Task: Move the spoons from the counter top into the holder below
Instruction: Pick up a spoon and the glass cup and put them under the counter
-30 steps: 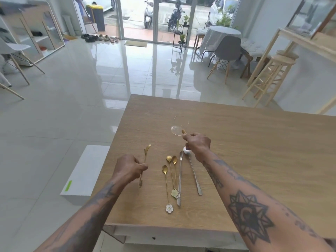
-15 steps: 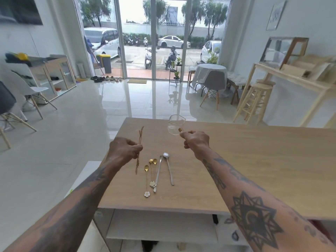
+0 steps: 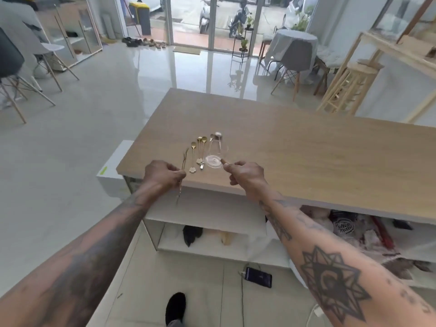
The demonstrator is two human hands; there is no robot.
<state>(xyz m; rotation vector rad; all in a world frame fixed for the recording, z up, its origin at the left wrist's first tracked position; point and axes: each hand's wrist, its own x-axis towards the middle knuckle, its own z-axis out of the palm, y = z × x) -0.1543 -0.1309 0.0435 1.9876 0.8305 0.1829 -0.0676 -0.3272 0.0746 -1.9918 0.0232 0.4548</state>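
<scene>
My left hand (image 3: 162, 174) pinches a thin gold leaf-tipped spoon (image 3: 183, 161) at the counter's near edge, its lower end hanging past the edge. My right hand (image 3: 245, 175) holds a clear glass scoop-like piece (image 3: 215, 155) by its short handle, just above the wooden counter top (image 3: 306, 149). Three gold spoons with flower ends (image 3: 193, 156) lie side by side on the counter between my hands. Two silver spoons (image 3: 215, 136) lie beside them, partly hidden behind the glass. No holder can be made out on the white shelf below (image 3: 207, 211).
The lower shelves hold a dark object (image 3: 192, 233) and packets, one a creamer bag (image 3: 342, 226). A phone on a cable (image 3: 258, 277) lies on the floor by my foot (image 3: 175, 308). A white box (image 3: 111, 171) stands left of the counter.
Both hands have drawn back from the middle of the counter to its near edge, each still holding its piece. The view has pulled back, so the shelves under the counter now show.
</scene>
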